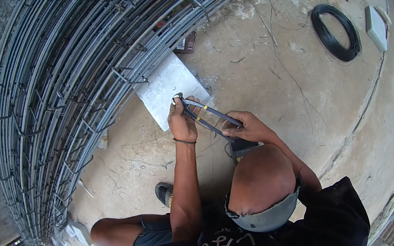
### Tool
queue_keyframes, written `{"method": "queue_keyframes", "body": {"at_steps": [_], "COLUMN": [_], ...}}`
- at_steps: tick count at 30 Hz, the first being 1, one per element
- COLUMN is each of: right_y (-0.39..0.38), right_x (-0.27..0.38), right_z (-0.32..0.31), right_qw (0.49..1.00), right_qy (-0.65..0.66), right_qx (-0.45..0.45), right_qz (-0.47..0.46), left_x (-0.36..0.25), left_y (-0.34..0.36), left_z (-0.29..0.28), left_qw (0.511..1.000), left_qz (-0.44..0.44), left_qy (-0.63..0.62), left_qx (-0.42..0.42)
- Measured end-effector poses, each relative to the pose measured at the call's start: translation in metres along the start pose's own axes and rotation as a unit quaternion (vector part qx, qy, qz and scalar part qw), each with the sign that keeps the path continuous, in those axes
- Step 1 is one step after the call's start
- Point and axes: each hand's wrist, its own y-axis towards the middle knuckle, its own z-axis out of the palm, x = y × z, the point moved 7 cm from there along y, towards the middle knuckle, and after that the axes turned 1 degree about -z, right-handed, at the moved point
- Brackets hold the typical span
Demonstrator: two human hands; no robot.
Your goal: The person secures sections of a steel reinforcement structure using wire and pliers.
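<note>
A pair of long-handled pincers (215,113) with dark handles and yellow bands lies between my hands, its handles spread a little apart. My left hand (183,124) is closed at the jaw end, and its fingers hide most of the jaws. A small pale bit shows by the thumb, too small to make out. My right hand (245,126) grips the handle ends. Below my left hand a whitish flat board (164,84) rests on the floor, partly under the bars' edge.
A large bundle of steel reinforcing bars with bent stirrups (89,62) curves along the left and top. A black wire coil (317,26) lies on the concrete floor (261,71) at right, near a pale block (376,28). A dark brown box (186,43) sits beside the bars. Wire scraps are scattered about.
</note>
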Motion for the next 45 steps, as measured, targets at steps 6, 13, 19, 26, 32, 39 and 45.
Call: {"method": "queue_keyframes", "body": {"at_steps": [6,13,19,26,32,39,45], "right_y": [-0.012,-0.026,-0.054,-0.073,0.003,-0.006,-0.013], "right_x": [0.048,0.057,0.072,0.084,0.138,0.151,0.149], "right_z": [-0.017,-0.03,-0.068,-0.101,-0.008,-0.009,-0.014], "right_qw": [0.944,0.875,0.832,0.852,0.988,0.984,0.974], "right_qy": [-0.266,-0.396,-0.484,-0.437,-0.147,-0.037,-0.054], "right_qx": [-0.142,-0.262,-0.272,-0.279,-0.035,-0.149,-0.152], "right_qz": [-0.134,-0.096,-0.018,-0.072,-0.034,0.094,0.161], "left_x": [-0.003,-0.006,-0.042,-0.045,-0.027,-0.029,-0.017], "left_y": [-0.011,0.008,0.009,-0.007,-0.021,-0.005,0.007], "left_z": [0.022,0.048,0.05,0.088,0.123,0.106,0.091], "left_qw": [0.999,0.832,0.943,0.963,0.958,0.972,0.98], "left_qz": [0.016,0.158,0.169,-0.011,0.043,0.012,-0.011], "left_qy": [-0.003,0.528,0.285,-0.184,-0.24,-0.197,-0.187], "left_qx": [-0.035,-0.065,-0.013,0.196,0.151,0.129,0.066]}}
